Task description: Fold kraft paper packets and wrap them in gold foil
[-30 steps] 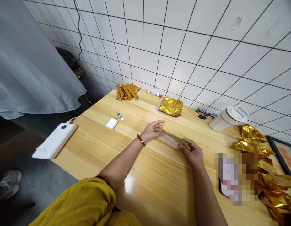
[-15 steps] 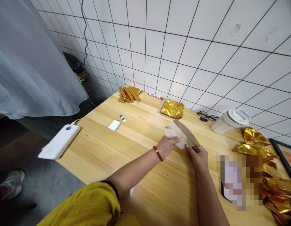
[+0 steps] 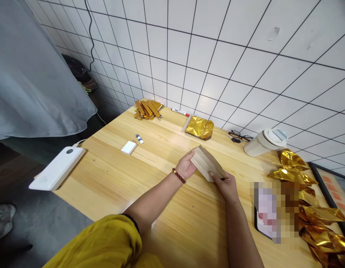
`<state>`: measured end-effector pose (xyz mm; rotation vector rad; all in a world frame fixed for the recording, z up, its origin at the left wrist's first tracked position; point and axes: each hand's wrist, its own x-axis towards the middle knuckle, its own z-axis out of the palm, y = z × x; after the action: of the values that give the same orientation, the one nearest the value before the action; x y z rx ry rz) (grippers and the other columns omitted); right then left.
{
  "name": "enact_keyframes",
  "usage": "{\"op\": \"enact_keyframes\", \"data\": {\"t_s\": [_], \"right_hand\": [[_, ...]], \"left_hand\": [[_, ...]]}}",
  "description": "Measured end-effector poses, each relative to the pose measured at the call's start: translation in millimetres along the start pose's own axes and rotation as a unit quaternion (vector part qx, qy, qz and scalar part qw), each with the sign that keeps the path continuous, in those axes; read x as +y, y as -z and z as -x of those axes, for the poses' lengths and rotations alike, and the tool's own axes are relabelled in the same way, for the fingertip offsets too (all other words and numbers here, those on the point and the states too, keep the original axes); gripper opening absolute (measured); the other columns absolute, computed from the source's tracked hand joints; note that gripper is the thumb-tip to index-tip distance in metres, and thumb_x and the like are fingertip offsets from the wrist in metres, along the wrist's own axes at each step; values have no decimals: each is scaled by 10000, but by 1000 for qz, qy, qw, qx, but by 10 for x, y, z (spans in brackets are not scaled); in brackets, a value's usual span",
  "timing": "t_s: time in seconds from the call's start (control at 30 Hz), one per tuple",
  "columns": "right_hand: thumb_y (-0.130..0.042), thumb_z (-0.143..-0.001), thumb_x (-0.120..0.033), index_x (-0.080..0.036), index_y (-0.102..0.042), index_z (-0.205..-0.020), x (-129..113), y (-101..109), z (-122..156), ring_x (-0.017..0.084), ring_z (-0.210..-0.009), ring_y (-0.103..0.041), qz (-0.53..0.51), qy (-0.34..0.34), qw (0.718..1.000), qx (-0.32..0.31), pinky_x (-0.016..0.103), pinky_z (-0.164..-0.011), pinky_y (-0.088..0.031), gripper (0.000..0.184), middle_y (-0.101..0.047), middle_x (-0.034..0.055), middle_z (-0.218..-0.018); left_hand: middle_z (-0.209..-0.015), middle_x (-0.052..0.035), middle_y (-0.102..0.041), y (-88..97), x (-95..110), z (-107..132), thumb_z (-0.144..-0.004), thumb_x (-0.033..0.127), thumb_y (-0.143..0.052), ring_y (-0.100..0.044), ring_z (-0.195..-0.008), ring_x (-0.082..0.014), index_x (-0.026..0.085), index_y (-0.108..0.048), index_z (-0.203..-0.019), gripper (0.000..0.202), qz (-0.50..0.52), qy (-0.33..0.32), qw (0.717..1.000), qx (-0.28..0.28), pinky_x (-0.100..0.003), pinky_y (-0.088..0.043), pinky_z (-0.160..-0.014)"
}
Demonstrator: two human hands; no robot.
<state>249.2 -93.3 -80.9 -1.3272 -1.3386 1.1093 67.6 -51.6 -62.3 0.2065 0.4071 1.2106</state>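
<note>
A folded sheet of tan paper (image 3: 206, 165) is held just above the wooden table (image 3: 111, 167), tilted with its plain back facing me. My left hand (image 3: 186, 166), with a red bead bracelet at the wrist, grips its left end, thumb in front and fingers behind. My right hand (image 3: 226, 185) pinches the lower right corner. Both hands are closed on the paper.
Folded gold strips (image 3: 147, 109), a red marker (image 3: 180, 111) and a gold foil bundle (image 3: 200, 127) lie near the tiled wall. A white cup (image 3: 264, 142), glasses (image 3: 238, 136) and loose gold foil (image 3: 303, 178) are on the right. A white power bank (image 3: 57, 169) and small white box (image 3: 128, 147) sit left.
The paper was flat near the table with a gold edge showing, then lifted and turned. It now shows its tan back, held lower and closer to the table.
</note>
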Motion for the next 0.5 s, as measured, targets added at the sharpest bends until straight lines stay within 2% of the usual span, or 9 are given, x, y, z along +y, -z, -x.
{"op": "enact_keyframes", "data": {"t_s": [0.13,0.23,0.3,0.37,0.43,0.5], "right_hand": [[-784,-680,-441,-183,-750,-807,-22,-6,-15,203,-704,-645,8,-8,999,42,323,-661,-533,289,-728,33,-767],[-792,-658,-459,-174,-754,-852,-83,-28,-16,231,-802,-665,7,-9,997,73,349,-733,-542,348,-748,60,-863],[-792,-655,-474,-167,-752,-858,-113,-36,-12,237,-823,-667,6,-7,998,65,349,-741,-540,371,-748,70,-884],[-782,-666,-490,-169,-747,-859,-116,-35,-8,226,-801,-660,6,-2,999,40,332,-720,-530,377,-742,61,-868],[-763,-684,-516,-174,-712,-724,-92,-28,-8,189,-698,-626,15,2,1000,25,294,-643,-501,348,-706,30,-744],[-743,-697,-541,-185,-563,-515,-47,-21,-15,132,-542,-522,33,-3,999,30,257,-525,-422,439,-575,-12,-543]], "left_hand": [[-1048,-41,-726,9,84,-43,-870,354,-630,-671,-1000,-170,198,-659,-1081,264,13,-26,998,50,-352,-484,-987],[-1116,-70,-709,-8,42,-10,-831,471,-659,-648,-1083,-214,197,-638,-1140,414,6,-10,1000,23,-397,-469,-1008],[-1091,-102,-717,-12,-10,18,-762,391,-755,-646,-1093,-247,152,-651,-1119,442,-29,14,999,-17,-414,-456,-1019],[-1006,-122,-737,-7,-61,31,-710,237,-802,-665,-1049,-261,104,-678,-1039,375,-69,40,996,-27,-417,-453,-1017],[-947,-126,-746,1,-97,24,-720,176,-781,-680,-1014,-260,86,-694,-969,279,-74,41,996,-6,-416,-456,-1015],[-943,-121,-749,1,-112,3,-760,170,-738,-684,-1010,-249,86,-696,-955,216,-48,22,998,20,-407,-457,-1024]]}}
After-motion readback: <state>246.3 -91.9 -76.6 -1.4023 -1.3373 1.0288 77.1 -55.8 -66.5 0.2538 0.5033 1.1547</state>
